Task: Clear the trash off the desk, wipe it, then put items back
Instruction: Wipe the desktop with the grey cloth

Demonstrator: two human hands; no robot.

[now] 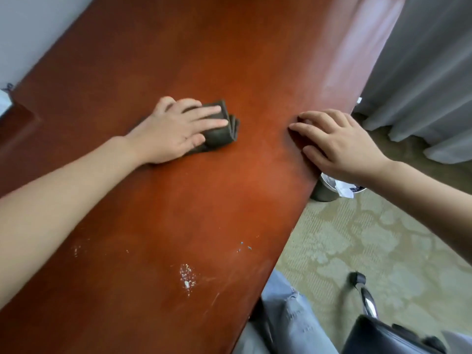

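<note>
A reddish-brown wooden desk (pixel 158 213) fills most of the view. My left hand (pixel 178 129) lies flat with straight fingers on a folded dark grey cloth (pixel 224 131) in the middle of the desk, pressing it down. My right hand (pixel 334 144) rests on the desk's right edge, fingers spread and lightly bent, holding nothing. White crumbs (pixel 187 277) and a few small specks (pixel 245 247) lie on the near part of the desk.
A metal trash bin (pixel 329 190) with white paper in it stands on the carpet under the desk's right edge. Grey curtains (pixel 421 72) hang at the right. A black office chair (pixel 378 333) sits at the bottom right beside my jeans-clad leg (pixel 288 315).
</note>
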